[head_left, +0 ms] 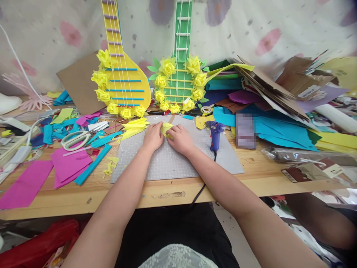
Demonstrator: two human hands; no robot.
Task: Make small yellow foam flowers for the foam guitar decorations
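Observation:
Both my hands meet over the far part of a grey cutting mat [167,163]. Between them is a piece of yellow crepe paper [166,128]. My left hand [153,137] has its fingers closed on the paper's left side. From the right, my right hand [180,138] grips the same piece with bent fingers. A pile of cut yellow paper strips [135,127] lies just left of my left hand. To the right of my hands, a blue hot glue gun [215,132] stands on the mat, its cord running off the front edge.
Behind the mat stand a yellow paper instrument [128,80] and a green one [181,83], both trimmed with yellow paper flowers. Scissors [74,140], magenta sheets [69,165] and blue scraps lie left. Blue paper [281,130] and cardboard [276,91] pile up right.

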